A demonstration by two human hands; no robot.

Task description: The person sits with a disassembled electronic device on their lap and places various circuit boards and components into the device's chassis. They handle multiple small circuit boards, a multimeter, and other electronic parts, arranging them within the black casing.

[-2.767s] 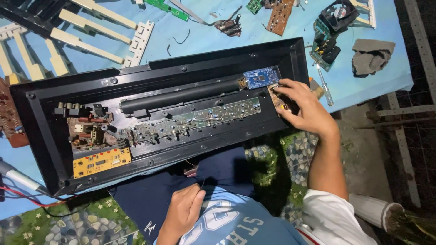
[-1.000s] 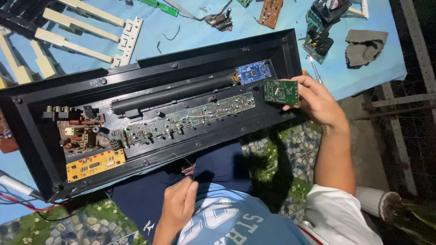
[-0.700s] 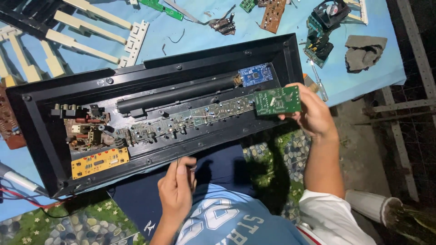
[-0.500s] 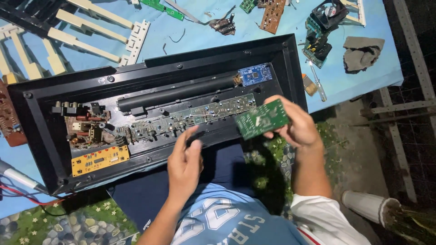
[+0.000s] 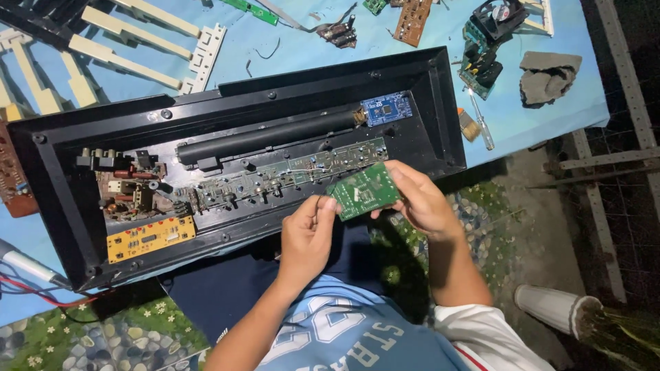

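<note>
A small green circuit board (image 5: 362,192) is held between both hands just in front of the open black keyboard case (image 5: 62,206). My right hand (image 5: 421,200) grips its right edge. My left hand (image 5: 307,232) pinches its left edge with thumb and fingers. Inside the case lie a long green circuit strip (image 5: 275,175), a small blue board (image 5: 386,108), a yellow board (image 5: 150,238) and a black tube (image 5: 265,135).
The case rests on a blue table (image 5: 550,103) with cream key strips (image 5: 130,41), loose boards (image 5: 411,15), a fan part (image 5: 500,15), a grey rag (image 5: 546,74) and a screwdriver (image 5: 480,124). A soldering tool with red wires (image 5: 27,269) lies at left. A white pot (image 5: 553,309) stands on the ground.
My right hand lifted the green board out of the case's right end and brought it toward me. My left hand rose from my lap and took hold of the board's left edge.
</note>
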